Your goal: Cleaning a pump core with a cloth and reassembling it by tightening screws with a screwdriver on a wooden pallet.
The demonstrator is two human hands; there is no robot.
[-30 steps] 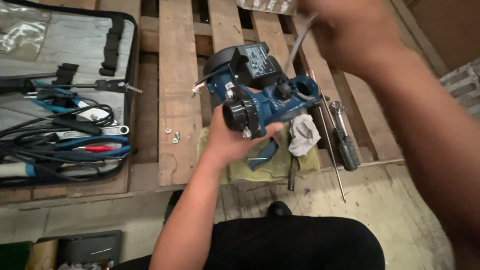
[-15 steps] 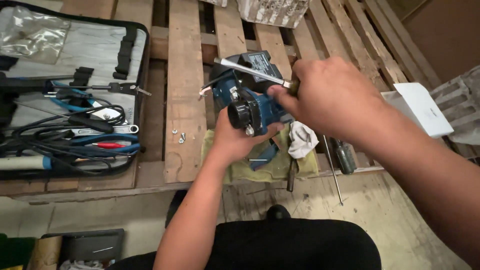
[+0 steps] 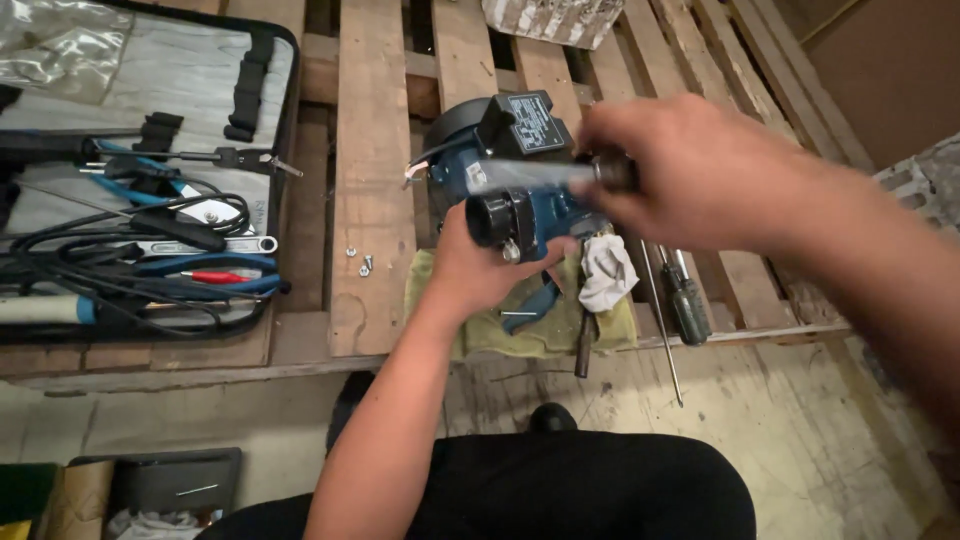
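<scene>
A blue water pump (image 3: 515, 190) with a black motor housing lies on a wooden pallet (image 3: 370, 150). My left hand (image 3: 480, 270) grips its front end from below, just under the black round port. My right hand (image 3: 710, 180) hovers over the pump and holds a long metal tool (image 3: 540, 172), blurred by motion, whose shaft points left across the pump body. Under the pump lies a yellow-green cloth (image 3: 520, 320), and a white rag (image 3: 605, 275) rests beside it.
An open tool case (image 3: 140, 170) with pliers, wrenches and black cables sits at the left on the pallet. Small screws (image 3: 362, 262) lie on a plank. Two screwdrivers (image 3: 685, 295) and a thin rod (image 3: 665, 330) lie right of the cloth. Concrete floor below.
My right hand has come down from the top of the view to just over the pump, swinging the metal tool level across it. My left hand stays on the pump.
</scene>
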